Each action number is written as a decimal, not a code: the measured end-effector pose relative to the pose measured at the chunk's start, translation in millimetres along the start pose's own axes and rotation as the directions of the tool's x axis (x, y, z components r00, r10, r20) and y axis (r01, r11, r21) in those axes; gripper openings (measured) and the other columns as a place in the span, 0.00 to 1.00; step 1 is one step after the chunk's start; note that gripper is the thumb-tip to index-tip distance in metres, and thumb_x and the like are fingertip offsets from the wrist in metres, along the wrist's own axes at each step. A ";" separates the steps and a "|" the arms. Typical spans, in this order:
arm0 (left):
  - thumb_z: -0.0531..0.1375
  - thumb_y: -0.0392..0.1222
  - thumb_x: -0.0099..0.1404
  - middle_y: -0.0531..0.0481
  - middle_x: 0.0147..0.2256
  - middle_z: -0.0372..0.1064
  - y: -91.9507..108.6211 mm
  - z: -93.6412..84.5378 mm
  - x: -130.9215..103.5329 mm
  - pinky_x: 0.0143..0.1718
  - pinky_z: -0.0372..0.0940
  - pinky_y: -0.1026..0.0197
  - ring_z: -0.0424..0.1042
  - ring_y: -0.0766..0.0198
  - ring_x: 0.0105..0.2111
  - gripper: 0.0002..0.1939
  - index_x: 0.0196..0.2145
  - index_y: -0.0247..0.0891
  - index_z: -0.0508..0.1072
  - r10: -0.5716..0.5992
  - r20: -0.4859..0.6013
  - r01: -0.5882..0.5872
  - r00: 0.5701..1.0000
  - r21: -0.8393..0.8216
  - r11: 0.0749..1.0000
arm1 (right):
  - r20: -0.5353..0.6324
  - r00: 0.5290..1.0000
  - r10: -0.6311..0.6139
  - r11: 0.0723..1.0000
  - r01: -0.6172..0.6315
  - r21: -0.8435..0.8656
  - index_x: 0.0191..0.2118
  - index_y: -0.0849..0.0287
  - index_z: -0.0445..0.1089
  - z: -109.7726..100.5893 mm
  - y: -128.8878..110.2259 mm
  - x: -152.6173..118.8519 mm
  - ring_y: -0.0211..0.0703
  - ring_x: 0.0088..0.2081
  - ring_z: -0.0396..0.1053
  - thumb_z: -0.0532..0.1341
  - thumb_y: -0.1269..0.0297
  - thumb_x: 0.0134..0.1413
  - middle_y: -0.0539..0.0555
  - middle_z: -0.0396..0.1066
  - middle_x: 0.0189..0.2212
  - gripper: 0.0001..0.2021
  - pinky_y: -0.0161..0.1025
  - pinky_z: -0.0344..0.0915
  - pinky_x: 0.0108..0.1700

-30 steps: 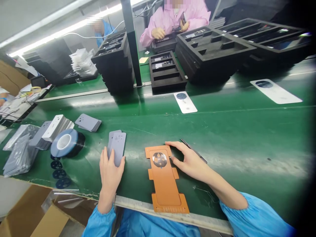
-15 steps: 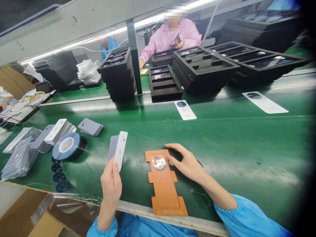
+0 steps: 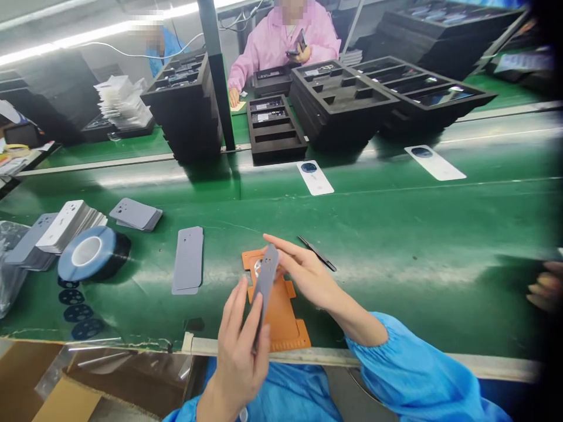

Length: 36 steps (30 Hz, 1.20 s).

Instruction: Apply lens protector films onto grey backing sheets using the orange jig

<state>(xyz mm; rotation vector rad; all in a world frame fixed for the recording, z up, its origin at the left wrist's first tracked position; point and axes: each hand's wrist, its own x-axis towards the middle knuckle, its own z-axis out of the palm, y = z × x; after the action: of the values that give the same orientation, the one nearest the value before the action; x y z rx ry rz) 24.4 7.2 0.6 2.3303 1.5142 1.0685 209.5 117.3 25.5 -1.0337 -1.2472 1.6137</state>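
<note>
My left hand (image 3: 240, 343) holds a grey phone back panel (image 3: 265, 281) by its lower part, tilted up on edge. My right hand (image 3: 310, 272) has its fingers at the panel's upper end, the index finger stretched past it. Under both hands lies an orange fixture plate (image 3: 281, 319) with side tabs. Its round metal inset (image 3: 257, 266) is mostly covered by the panel. Black tweezers (image 3: 317, 253) rest on the table beyond my right hand. To the left, more grey back panels (image 3: 188, 261) lie in a small pile.
A blue tape roll (image 3: 90, 252) trails dark round stickers (image 3: 74, 313) at left. Behind it stand white panels (image 3: 65, 225) and grey panels (image 3: 137, 214). Two white panels with dark discs (image 3: 315, 179) lie near black trays (image 3: 277, 140). Another person's hand (image 3: 545, 287) shows at right.
My left hand has brought the panel rightward over the orange fixture and turned it, and its upper end has come to my right hand's fingers. The tweezers show fully. Another person's hand has appeared at right.
</note>
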 end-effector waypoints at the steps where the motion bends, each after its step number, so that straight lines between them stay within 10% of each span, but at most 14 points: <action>1: 0.57 0.35 0.71 0.35 0.73 0.44 1.8 2.0 -1.8 0.64 0.62 0.35 0.50 0.39 0.71 0.34 0.72 0.42 0.54 0.004 0.039 -0.005 0.999 0.027 1.000 | 0.066 0.997 0.033 0.998 -0.037 0.060 0.65 0.53 0.67 -1.1 -0.4 -1.1 0.48 0.43 0.79 0.56 0.42 0.66 0.57 0.78 0.49 0.29 0.47 0.77 0.45; 6: 0.63 0.47 0.68 0.32 0.75 0.22 10.8 10.3 -7.6 0.61 0.60 0.27 0.39 0.28 0.72 0.44 0.74 0.42 0.47 -0.017 0.191 -0.005 0.981 0.113 0.994 | 0.149 0.987 0.066 0.997 -0.071 0.026 0.60 0.54 0.70 -1.4 -6.4 -3.9 0.50 0.49 0.78 0.63 0.47 0.63 0.57 0.78 0.52 0.25 0.48 0.76 0.51; 19: 0.67 0.53 0.64 0.31 0.74 0.31 -0.9 29.4 -33.7 0.62 0.58 0.27 0.38 0.27 0.72 0.45 0.72 0.42 0.54 -0.002 0.308 -0.101 0.951 0.318 0.943 | 0.161 0.986 -0.033 0.949 0.081 -0.303 0.54 0.51 0.72 -10.7 6.7 0.0 0.46 0.43 0.78 0.62 0.62 0.63 0.54 0.77 0.50 0.15 0.45 0.78 0.44; 27: 0.55 0.51 0.73 0.35 0.72 0.48 -5.4 27.0 -24.0 0.68 0.49 0.35 0.49 0.45 0.72 0.35 0.71 0.34 0.55 0.066 0.434 -0.218 0.898 0.309 0.926 | 0.188 0.927 -0.323 0.472 0.330 -0.817 0.56 0.57 0.73 -5.7 24.1 4.9 0.60 0.63 0.64 0.58 0.69 0.63 0.65 0.66 0.61 0.17 0.61 0.65 0.63; 36: 0.57 0.48 0.71 0.34 0.69 0.57 -9.7 30.1 -27.8 0.67 0.52 0.39 0.52 0.43 0.70 0.32 0.68 0.31 0.62 0.115 0.382 -0.225 0.917 0.255 0.940 | 0.271 0.950 -0.157 0.191 0.298 -0.935 0.70 0.58 0.59 26.4 49.0 -38.3 0.68 0.72 0.47 0.53 0.56 0.70 0.61 0.55 0.71 0.27 0.71 0.53 0.67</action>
<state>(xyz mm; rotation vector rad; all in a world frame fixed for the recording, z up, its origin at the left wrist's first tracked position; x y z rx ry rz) 30.2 -4.8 -39.3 2.7127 1.4223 0.4161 190.8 65.4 -13.6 -1.3442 -2.5079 0.4329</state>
